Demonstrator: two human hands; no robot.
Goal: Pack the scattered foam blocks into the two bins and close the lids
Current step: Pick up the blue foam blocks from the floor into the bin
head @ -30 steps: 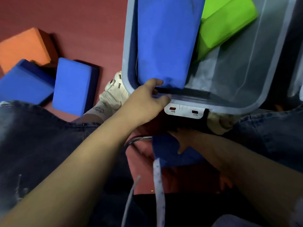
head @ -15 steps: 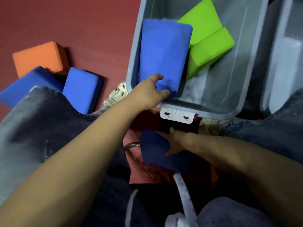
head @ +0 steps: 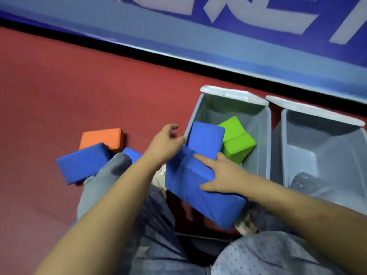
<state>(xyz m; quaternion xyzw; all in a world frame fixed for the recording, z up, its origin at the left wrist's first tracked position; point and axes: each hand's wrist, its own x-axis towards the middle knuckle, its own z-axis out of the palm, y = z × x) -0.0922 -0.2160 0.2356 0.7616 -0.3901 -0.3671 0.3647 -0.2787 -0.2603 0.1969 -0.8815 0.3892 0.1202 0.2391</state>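
The nearer of the two grey translucent plastic bins [head: 264,139] served as the anchor of the scene: it stood open on the red floor [head: 59,86], its white lid [head: 234,94] hanging off the far end. Inside it, against its left wall, a blue rectangular foam block [head: 206,138] stood tilted, and just to the right of that, touching it, lay two lime-green foam blocks [head: 236,139] stacked together. At the near left corner of this bin, over its rim, the right hand [head: 224,175] lay on top of a large blue foam block [head: 198,187], fingers spread and nearly straight with the forefinger stretched out along the upper face and the thumb along the near edge; whether the block was gripped from below could not be told. The left hand [head: 164,143] hovered just left of the bin's left wall, beside the held block's far corner, its fingers loosely curled and holding nothing that could be seen. Farther left of the bin, on the floor, lay an orange foam block [head: 103,138], with another blue foam block [head: 83,165] leaning in front of it and a third blue one [head: 132,155] partly hidden behind a knee in grey denim [head: 111,175]. To the right of the anchor bin, just beside it, stood the second grey bin [head: 317,147], also open. Beyond both bins ran a blue wall pad with white lettering [head: 218,26].
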